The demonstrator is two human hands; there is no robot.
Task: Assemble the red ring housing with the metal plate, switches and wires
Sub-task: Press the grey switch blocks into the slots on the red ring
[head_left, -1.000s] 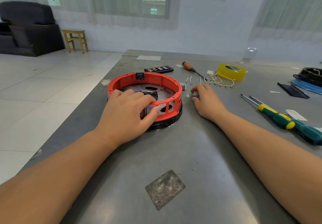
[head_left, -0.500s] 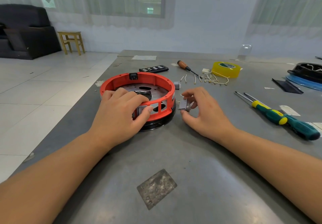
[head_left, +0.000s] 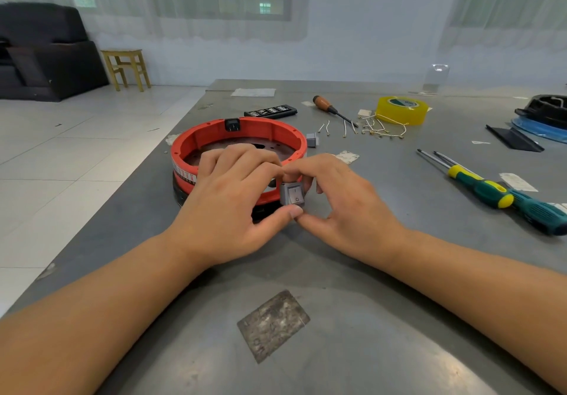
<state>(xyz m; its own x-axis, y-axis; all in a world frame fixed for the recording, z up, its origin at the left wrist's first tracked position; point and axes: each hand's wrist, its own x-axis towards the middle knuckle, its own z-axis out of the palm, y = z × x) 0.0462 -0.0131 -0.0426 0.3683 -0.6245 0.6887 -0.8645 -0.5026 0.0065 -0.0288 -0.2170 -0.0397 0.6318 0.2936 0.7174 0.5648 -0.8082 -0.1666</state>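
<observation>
- Since the earlier frame the switch (head_left: 293, 194) has travelled from the bare table right of the ring (head_left: 239, 152) to the ring's near wall, carried in by the right hand (head_left: 343, 207)
- Grey rocker switch now sits against the outside of the ring's near-right wall, its I/O face turned toward the camera and its long axis roughly upright, tipped slightly
- Whether its back has entered a wall opening cannot be told; the fingers and the switch body hide that spot
- Both hands pinch the switch: right fingers curl over its top and right side, right thumb under it; left hand (head_left: 233, 198) drapes over the ring's near rim with its thumb meeting the switch's lower edge
- Left hand is also the one steadying the ring, so the right hand seems the freer one to push
- Judged next move: press the switch straight away from the camera, into the ring wall toward the ring's centre, keeping its face square to the wall
- Inside the ring a dark metal plate (head_left: 214, 153) shows; a black socket (head_left: 232, 124) sits in the ring's far wall
- Just right of the ring's far side lies a second switch (head_left: 312, 140); farther right the loose wires (head_left: 377, 129) and tape (head_left: 402, 114)
- Well right of the ring lie two screwdrivers (head_left: 503, 193)
</observation>
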